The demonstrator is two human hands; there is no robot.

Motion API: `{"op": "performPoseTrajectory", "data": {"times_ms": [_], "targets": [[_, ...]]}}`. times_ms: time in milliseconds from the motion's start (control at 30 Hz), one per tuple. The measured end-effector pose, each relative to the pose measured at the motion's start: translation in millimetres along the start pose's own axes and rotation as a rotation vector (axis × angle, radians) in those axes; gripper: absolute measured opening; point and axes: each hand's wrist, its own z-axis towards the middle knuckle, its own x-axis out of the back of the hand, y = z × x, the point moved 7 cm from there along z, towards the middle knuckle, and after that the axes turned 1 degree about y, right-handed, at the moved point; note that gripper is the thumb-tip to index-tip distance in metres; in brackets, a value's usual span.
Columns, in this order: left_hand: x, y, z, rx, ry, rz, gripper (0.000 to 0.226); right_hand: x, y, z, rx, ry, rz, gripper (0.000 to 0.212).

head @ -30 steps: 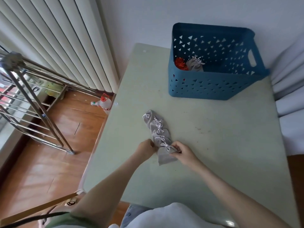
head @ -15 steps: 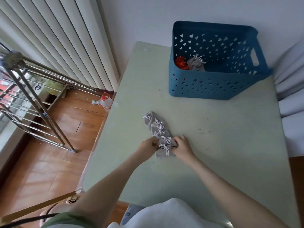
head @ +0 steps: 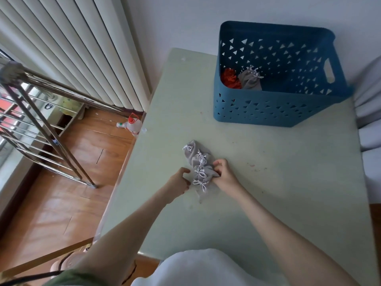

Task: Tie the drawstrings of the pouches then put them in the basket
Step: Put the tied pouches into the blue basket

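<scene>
Several grey pouches (head: 198, 162) with white drawstring bows lie overlapping in a row on the pale green table (head: 268, 193). My right hand (head: 223, 174) grips the right side of the nearest pouches, fingers curled into the cloth. My left hand (head: 179, 183) sits at their left edge with fingers curled; whether it holds cloth is unclear. The blue basket (head: 268, 108) stands at the back of the table. Inside it lie a grey tied pouch (head: 250, 79) and a red-orange pouch (head: 229, 78).
A steel drying rack (head: 41, 120) stands on the wooden floor to the left. A plastic bottle with a red cap (head: 132, 124) lies by the table's left edge. Vertical blinds (head: 72, 48) hang behind it. White curtain folds (head: 369, 110) border the table's right side.
Both hands slid forward along the row of pouches and closed in on the nearest ones. The nearest pouch, flat a second ago, is now bunched between my hands.
</scene>
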Motion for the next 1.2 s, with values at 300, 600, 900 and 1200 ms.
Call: {"op": "performPoseTrajectory", "data": {"times_ms": [300, 600, 900, 1200], "targets": [[19.5, 26.4, 22.8, -0.057, 0.177, -0.171, 0.058, 9.0, 8.4, 33.7, -0.071, -0.045, -0.157, 0.039], [42.2, 41.3, 38.2, -0.054, 0.392, -0.001, 0.036, 19.1, -33.8, 36.2, 0.201, -0.132, -0.144, 0.043], [45.3, 70.5, 63.4, -0.045, 0.424, 0.186, 0.022, 22.3, -44.7, 84.1, 0.137, -0.12, -0.289, 0.035], [29.2, 103.6, 50.9, -0.129, -0.106, -0.528, 0.018, 32.2, -72.5, 70.2, 0.05, -0.133, -0.08, 0.031]]}}
